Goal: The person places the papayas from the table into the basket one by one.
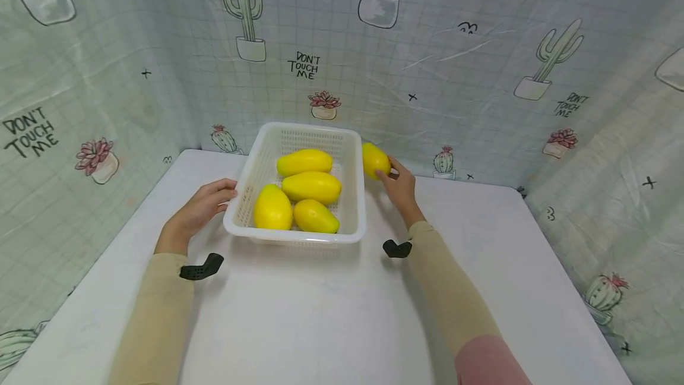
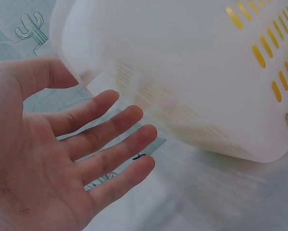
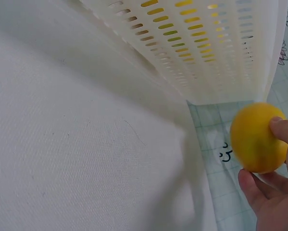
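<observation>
A white plastic basket (image 1: 295, 235) with slotted walls holds several smooth yellow mango-like fruits (image 1: 312, 188). At its left side is my left hand (image 1: 200, 211); in the left wrist view the thumb reaches the rim and the other fingers (image 2: 116, 161) stretch out loosely beside the outer wall. Just beyond the basket's right rim, my right hand (image 1: 401, 189) grips another yellow mango-like fruit (image 3: 257, 137) between thumb and fingers. That fruit is partly hidden behind the rim in the head view.
Beneath the basket lies a white table (image 1: 315, 319). A cloth printed with cacti and lettering (image 1: 331, 34) hangs behind and along both sides, close to the table's back edge. Each wrist carries a black mount (image 1: 202, 267).
</observation>
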Demonstrator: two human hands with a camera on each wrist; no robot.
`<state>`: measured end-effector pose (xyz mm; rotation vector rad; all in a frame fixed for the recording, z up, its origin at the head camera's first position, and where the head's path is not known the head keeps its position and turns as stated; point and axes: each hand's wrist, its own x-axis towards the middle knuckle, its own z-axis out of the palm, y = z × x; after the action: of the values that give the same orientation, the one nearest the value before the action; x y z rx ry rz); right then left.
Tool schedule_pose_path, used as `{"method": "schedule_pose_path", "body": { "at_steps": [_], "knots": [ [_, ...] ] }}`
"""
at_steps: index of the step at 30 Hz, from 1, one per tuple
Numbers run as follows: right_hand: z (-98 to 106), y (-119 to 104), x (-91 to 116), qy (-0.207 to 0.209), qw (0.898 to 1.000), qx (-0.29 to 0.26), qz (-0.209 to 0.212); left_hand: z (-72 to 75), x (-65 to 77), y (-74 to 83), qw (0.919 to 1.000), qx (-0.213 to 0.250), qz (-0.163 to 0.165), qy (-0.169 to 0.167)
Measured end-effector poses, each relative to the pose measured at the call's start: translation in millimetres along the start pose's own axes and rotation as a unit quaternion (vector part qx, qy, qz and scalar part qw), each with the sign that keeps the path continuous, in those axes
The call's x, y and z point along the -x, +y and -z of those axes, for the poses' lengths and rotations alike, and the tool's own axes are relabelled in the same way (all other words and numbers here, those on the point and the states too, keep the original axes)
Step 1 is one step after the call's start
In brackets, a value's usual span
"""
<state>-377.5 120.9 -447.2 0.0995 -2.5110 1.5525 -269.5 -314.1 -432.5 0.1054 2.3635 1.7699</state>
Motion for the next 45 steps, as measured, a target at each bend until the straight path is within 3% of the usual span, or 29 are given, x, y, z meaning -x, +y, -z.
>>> {"method": "schedule_pose_path", "body": {
  "at_steps": [19, 31, 45],
  "knots": [
    [8, -18, -4, 0.039, 0.998, 0.002, 0.045, 0.1, 1.2, 1.1, 1.0, -0.004, -0.004, 0.0],
    [7, -37, -1, 0.027, 0.995, -0.019, 0.09, -0.8, 3.1, 2.8, 1.0, 0.0, -0.007, -0.001],
    [1, -54, 2, 0.008, 0.993, -0.028, 0.113, -2.5, 4.0, 4.3, 1.0, -0.001, -0.007, -0.002]
  ]
}}
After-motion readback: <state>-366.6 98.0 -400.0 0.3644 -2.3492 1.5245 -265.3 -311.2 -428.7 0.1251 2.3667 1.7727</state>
